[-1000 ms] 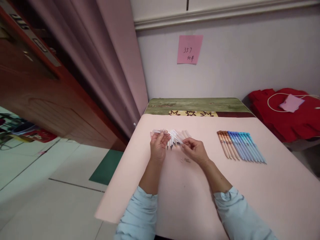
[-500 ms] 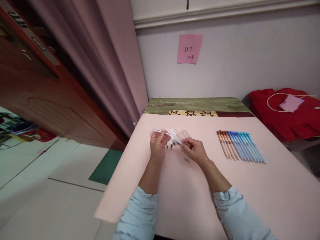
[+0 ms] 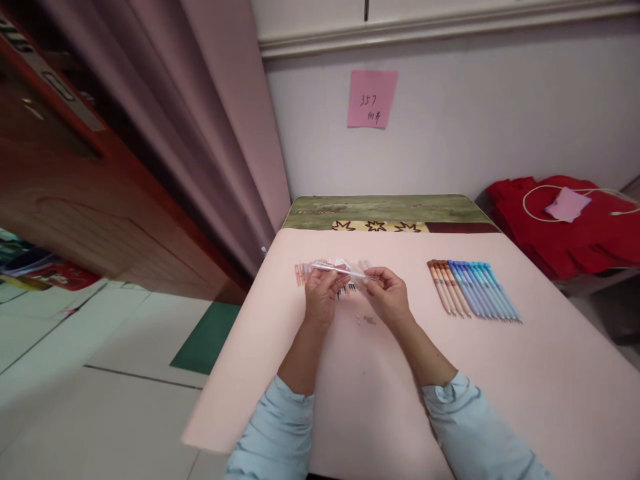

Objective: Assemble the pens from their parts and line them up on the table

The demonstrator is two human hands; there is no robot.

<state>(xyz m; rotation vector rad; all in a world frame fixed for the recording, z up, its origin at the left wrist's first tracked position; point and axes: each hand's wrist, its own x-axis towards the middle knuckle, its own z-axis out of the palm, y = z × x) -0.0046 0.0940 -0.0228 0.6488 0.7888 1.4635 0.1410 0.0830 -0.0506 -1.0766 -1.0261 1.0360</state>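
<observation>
My left hand (image 3: 320, 303) pinches one end of a pale, slim pen (image 3: 325, 266) above the table. The fingers of my right hand (image 3: 393, 297) close on its translucent barrel (image 3: 357, 272) at the other end. Both ends lie nearly in one line; whether they are fully joined I cannot tell. Behind and below my hands lie white pen refills (image 3: 346, 291) with dark tips, partly hidden. Pinkish pen parts (image 3: 301, 273) rest to their left, and pale barrels (image 3: 364, 265) to their right. Small springs (image 3: 369, 320) and tiny bits sit nearer to me.
Right of my hands, a neat row of pens (image 3: 473, 290) in brown, blue and turquoise lies on the pink table cover (image 3: 500, 400). A red cloth (image 3: 540, 233) with a white cable is at the far right. The wooden door (image 3: 125, 220) and curtain stand left.
The two ends of the pen have come together into a straighter line, and the white refill between my hands no longer shows plainly. The view has shifted slightly right.
</observation>
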